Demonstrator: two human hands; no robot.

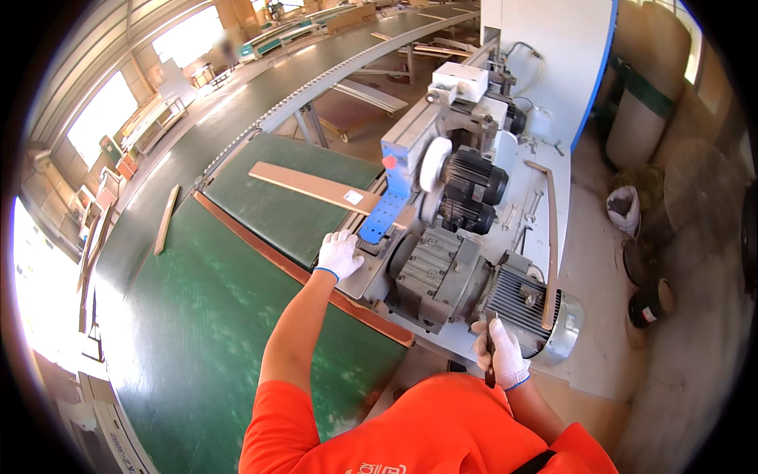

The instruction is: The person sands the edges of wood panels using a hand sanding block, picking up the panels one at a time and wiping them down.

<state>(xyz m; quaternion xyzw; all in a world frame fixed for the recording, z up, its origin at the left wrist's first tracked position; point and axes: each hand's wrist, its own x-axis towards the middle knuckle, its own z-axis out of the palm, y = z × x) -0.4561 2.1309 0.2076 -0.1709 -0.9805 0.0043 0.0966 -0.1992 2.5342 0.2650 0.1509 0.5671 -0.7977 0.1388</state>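
Our white, blue-hemmed right glove [508,357] grips a dark tool [490,374]; just above this grip we see a ribbed grey motor [517,299], and well left, a pale-streaked green belt [213,316].

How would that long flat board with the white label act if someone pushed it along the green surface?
The board looks fairly stiff, as its long edges run straight. Lying flat, it probably won't roll or tip. It may slide rather than grip, since the green surface beneath looks smooth.
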